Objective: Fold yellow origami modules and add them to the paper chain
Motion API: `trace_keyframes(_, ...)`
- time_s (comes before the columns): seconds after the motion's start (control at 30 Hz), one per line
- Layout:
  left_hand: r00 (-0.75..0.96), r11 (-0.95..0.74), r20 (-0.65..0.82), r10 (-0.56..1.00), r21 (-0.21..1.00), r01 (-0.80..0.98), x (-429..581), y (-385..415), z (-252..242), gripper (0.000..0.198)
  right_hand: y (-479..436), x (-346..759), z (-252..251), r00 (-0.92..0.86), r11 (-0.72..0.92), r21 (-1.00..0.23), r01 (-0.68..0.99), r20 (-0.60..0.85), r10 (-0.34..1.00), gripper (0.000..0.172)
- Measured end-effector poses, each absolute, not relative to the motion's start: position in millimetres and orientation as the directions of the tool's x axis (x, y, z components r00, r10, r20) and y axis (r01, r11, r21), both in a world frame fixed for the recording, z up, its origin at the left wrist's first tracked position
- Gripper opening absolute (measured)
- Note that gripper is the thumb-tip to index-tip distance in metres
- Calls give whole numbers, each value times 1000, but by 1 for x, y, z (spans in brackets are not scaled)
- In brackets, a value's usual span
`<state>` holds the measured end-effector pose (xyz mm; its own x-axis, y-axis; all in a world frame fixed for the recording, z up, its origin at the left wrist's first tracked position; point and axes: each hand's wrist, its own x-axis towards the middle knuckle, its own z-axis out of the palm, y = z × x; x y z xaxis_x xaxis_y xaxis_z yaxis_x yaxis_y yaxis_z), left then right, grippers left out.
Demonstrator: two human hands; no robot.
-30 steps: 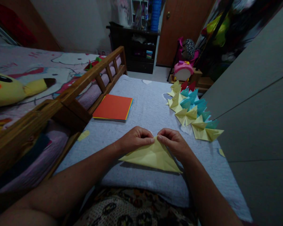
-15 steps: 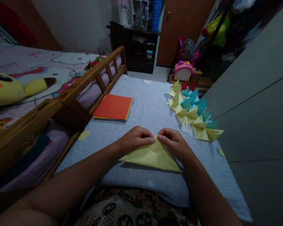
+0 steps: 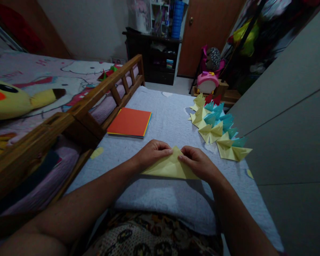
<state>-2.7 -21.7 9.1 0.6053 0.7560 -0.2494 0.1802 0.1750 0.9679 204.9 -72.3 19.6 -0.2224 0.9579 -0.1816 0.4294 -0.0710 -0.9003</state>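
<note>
A yellow sheet of origami paper [image 3: 173,168], folded into a triangle with creases across it, is held between both hands just above the bed. My left hand [image 3: 156,153] pinches its upper left edge near the peak, thumb on top. On the other side of the peak, my right hand [image 3: 196,160] grips the upper right edge the same way. The fingers behind the paper are partly hidden. Beyond my left hand lies a stack of square coloured paper [image 3: 130,122], orange on top. Folded yellow paper pieces [image 3: 210,132] stand in a row to the right.
Teal folded pieces [image 3: 216,113] and red ones [image 3: 217,99] stand behind the yellow row. A wooden bed rail [image 3: 106,87] runs along the left, with a yellow plush toy [image 3: 16,101] past it. A pale cabinet wall [image 3: 290,131] borders the right.
The yellow paper's lower edge has tilted up and away, so the triangle looks shallower. Both hands have parted slightly and slid a little down from the peak, still gripping it.
</note>
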Motion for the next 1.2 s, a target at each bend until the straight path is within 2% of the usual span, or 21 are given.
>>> trace_keyframes(0.13, 609, 72, -199, 768, 971, 226, -4, -17, 7, 35, -62, 202, 27, -165, 44, -778, 627, -77, 983, 19)
trace_keyframes(0.27, 561, -110, -131, 818, 920, 375, -6, -14, 6, 31, -49, 201, 26, -109, 54, -687, 725, -36, 993, 17)
trace_keyframes(0.37, 513, -273, -45, 857, 805, 527, -6, -14, 6, 25, -42, 199, 20, -79, 40, -604, 796, -37, 996, 13)
trace_keyframes(0.5, 484, -366, -7, 875, 644, 672, -4, -14, 1, 13, -38, 191, 16, -43, 12, -484, 875, -53, 998, 13)
trace_keyframes(0.63, 479, -431, 22, 877, 474, 767, -2, -13, -7, 26, -38, 184, 11, -47, 29, -346, 938, -43, 998, 17)
trace_keyframes(0.73, 487, -465, 36, 873, 365, 806, -1, -14, -11, 27, -38, 183, 5, -59, 48, -274, 961, -33, 998, 18)
trace_keyframes(0.9, 547, -560, 125, 828, 222, 798, 2, -18, -12, 18, -40, 182, 0, -91, 86, -207, 974, -14, 996, 13)
trace_keyframes(1.0, 595, -627, 216, 774, 137, 767, 3, -23, -9, 12, -41, 181, 3, -61, 62, -183, 981, 11, 998, 17)
trace_keyframes(1.07, 686, -719, 238, 687, 90, 689, 3, -26, -7, 11, -42, 180, 6, -49, 58, -160, 985, 62, 997, 20)
trace_keyframes(1.2, 854, -869, 174, 490, 12, 495, 3, -34, -4, 13, -43, 178, 8, -145, 151, -87, 985, 77, 986, 12)
